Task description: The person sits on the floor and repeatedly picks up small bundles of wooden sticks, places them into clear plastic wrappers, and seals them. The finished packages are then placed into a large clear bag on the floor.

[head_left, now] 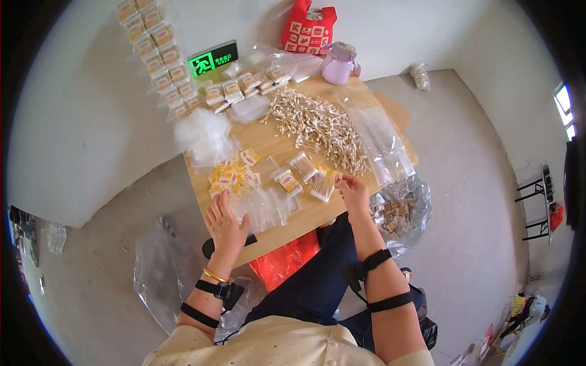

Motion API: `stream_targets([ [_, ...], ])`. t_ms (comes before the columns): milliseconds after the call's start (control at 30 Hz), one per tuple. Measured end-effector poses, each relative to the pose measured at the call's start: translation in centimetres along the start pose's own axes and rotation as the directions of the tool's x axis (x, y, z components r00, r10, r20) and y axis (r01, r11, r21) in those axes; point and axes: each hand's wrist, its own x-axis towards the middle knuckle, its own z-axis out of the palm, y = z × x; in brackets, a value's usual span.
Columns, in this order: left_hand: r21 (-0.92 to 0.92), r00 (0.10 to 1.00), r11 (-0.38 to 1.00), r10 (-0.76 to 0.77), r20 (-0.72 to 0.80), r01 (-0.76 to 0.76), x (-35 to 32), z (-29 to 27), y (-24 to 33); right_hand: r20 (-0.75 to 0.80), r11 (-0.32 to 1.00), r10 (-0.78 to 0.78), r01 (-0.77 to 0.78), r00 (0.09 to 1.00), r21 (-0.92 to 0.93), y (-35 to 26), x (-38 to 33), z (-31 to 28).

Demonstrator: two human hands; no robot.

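Head view: the left hand point(227, 224) is spread, holding nothing, by empty clear bags point(262, 206); the right hand point(354, 194) seems to pinch a yellow card point(336, 175) beside bunched cotton swabs point(321, 188). Filled packets point(145, 46) are stacked — a large loose swab heap point(317, 125) remains unpacked.

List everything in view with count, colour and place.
Table: one, pale wood, centre
Swab heap: one, pale, table's back right
Swab packs: many, clear and yellow, mostly back left
Cards: many, yellow, front
Bags: many, clear, table's left, front, right
Jug: one, lilac, back right
Carrier: one, red and white, back
Sign: one, green, back left
Filled sack: one, clear, right of table
Loose sack: one, clear, left floor
Red sheet: one, red, below table
Clutter: count unclear, mixed, room's sides
Left hand: one, bare, by bags
Right hand: one, bare, front right
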Motion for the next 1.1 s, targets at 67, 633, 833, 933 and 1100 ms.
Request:
stream_targets([
  [67,0.076,0.995,0.993,0.091,0.031,-0.093,0.6,0.0,0.4,-0.016,0.998,-0.028,0.029,0.999,0.053,-0.7,1.1,1.5],
  [633,0.128,0.901,0.917,0.331,0.281,-0.377,0.2,6.8,0.4,0.202,0.760,-0.146,0.240,0.969,-0.604,0.1,-2.0,10.6],
  [833,0.111,0.885,0.923,0.312,0.345,-0.369,1.1,5.7,1.0,0.338,0.995,-0.049,0.075,0.940,-0.063,-1.6,-2.5,5.6],
  [933,0.071,0.933,0.939,0.321,0.163,-0.335,2.3,3.6,3.5,0.415,0.998,-0.046,0.027,0.909,0.052,-5.2,-5.5,2.4],
  [1100,-0.903,0.936,0.429,0.327,0.130,-0.024,2.5,-1.5,12.1,0.444,0.980,-0.184,0.197,0.877,0.016,-7.8,-9.9,-1.9],
])
